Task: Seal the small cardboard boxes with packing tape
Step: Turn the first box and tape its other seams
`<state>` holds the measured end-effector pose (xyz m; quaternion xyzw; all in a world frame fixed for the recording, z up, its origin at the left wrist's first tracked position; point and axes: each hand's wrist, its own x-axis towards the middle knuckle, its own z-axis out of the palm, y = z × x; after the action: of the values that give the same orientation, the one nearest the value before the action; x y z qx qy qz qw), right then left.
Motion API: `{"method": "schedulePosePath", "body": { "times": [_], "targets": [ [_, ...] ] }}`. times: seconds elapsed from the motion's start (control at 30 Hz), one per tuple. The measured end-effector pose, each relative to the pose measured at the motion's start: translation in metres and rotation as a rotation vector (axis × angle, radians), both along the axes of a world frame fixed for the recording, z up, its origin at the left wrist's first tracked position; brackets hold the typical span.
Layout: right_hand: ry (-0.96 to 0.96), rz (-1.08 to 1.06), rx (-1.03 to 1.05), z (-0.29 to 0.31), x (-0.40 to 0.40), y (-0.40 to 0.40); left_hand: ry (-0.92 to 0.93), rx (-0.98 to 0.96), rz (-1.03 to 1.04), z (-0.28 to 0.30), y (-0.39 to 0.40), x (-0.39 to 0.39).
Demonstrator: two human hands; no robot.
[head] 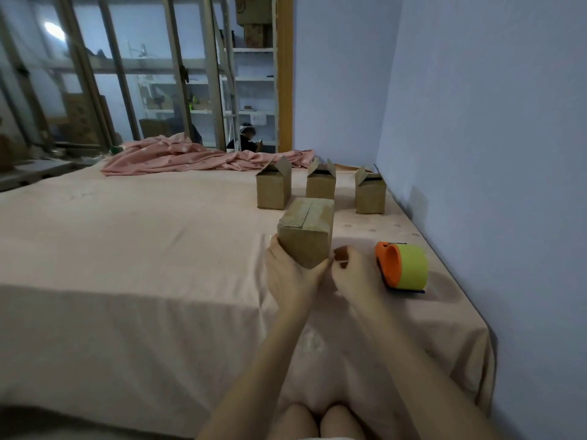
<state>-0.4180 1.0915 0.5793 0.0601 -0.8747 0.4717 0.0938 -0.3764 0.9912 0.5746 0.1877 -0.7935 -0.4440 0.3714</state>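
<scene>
A small cardboard box (306, 231) with its top flaps folded down stands on the pink sheet in front of me. My left hand (290, 274) grips its near lower side, thumb and fingers wrapped round the corner. My right hand (349, 274) hovers just right of the box with fingers curled, holding nothing that I can see. An orange tape dispenser with a yellow-green roll (403, 266) lies on the sheet to the right of that hand. Three more boxes with raised flaps stand behind: left (273, 187), middle (320, 182), right (370, 190).
The pink-sheeted bed (143, 265) stretches left and toward me. A crumpled pink blanket (190, 157) lies at the far edge. A blue wall (492, 154) runs along the right side. My knees (317, 420) show at the bottom. Shelves and a person sit beyond the glass.
</scene>
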Motion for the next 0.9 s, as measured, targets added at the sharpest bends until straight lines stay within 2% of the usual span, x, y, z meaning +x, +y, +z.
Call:
{"method": "schedulePosePath", "body": {
  "times": [0.3,0.43,0.67,0.9],
  "targets": [
    [-0.018,0.201,0.338,0.024,-0.018,-0.109,-0.004,-0.038,0.210,0.021,-0.109,0.001],
    [-0.084,0.157,0.532,0.022,-0.027,-0.141,-0.046,-0.064,0.263,0.023,-0.159,0.001],
    [-0.129,0.064,0.486,0.036,-0.062,-0.183,-0.043,-0.089,0.262,0.034,-0.225,-0.023],
    [-0.016,-0.065,0.467,0.060,-0.130,-0.211,-0.047,-0.076,0.265,0.040,-0.274,-0.092]
  ]
}}
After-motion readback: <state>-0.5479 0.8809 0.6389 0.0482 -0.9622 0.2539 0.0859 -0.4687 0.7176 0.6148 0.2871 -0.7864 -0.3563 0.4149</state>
